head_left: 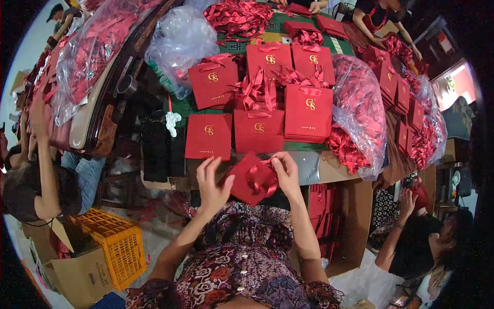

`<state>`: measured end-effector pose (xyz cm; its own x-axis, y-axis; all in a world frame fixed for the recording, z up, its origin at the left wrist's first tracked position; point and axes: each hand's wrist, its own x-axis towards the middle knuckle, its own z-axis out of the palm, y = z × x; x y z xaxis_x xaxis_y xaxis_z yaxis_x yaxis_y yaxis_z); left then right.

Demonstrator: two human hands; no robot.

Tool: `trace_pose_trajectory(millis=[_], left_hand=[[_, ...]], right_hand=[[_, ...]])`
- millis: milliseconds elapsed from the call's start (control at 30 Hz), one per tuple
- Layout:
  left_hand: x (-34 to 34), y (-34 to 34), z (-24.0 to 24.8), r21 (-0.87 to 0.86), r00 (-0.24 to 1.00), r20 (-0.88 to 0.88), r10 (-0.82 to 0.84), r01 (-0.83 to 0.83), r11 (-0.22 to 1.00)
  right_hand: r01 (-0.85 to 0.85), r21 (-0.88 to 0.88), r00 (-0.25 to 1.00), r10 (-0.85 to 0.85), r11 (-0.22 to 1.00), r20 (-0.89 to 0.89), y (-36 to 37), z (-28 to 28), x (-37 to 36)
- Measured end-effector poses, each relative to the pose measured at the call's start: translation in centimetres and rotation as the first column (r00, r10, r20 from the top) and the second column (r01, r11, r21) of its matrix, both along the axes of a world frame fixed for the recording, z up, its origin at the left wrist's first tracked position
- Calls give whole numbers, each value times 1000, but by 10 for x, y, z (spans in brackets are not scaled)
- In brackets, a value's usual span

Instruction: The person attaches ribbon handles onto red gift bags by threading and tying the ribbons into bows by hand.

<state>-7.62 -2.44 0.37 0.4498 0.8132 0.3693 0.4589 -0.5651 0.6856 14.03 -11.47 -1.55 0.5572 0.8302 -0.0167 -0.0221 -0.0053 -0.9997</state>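
the green table (pixel 337 46) spreads ahead, its near side reaching to just beyond the lap; to the left, floor (pixel 159 232) shows between the lap and a yellow crate (pixel 123 252), while at the right a brown carton (pixel 355 221) stands below the table's edge. a clear plastic sack (pixel 360 98) of red ribbon bulges along the right of the bags, and a stack of red bags (pixel 309 118) stands beside it, leaving only a narrow strip of tabletop toward the lap. the left hand (pixel 212 183) is loosely open, thumb spread from the fingers — the thumb at the held bag's left edge, the fingertips close to a flat red bag (pixel 208 136) on the table. the right hand (pixel 285 172) is closed more tightly, thumb and fingers pinched at the upper right corner. the held red bag (pixel 242 180) lies between the two hands, turned corner-down at the table's near edge — whether it rests there i cannot tell — with a shiny ribbon (pixel 267 177) looped across its face.
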Motion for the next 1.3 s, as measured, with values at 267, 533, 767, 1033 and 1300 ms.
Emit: trace_pose_trajectory(millis=[267,533,767,1033,1300], left_hand=[[-17,-21,-14,-677,894,449,-10,347,649],[-30,-28,5,-610,899,438,-6,302,732],[-30,-30,21,-592,885,462,-58,356,723],[-36,-13,37,-460,928,372,32,155,874],[-18,-29,34,109,897,-139,-418,434,894]], right_hand=[[84,-67,881,-106,994,-460,14,7,-13],[317,-20,840,-291,948,-457,26,12,24],[381,45,810,-310,923,-498,32,-1,25],[299,-112,954,-294,948,58,3,-13,25],[660,138,482,-557,739,676,-28,-11,65]])
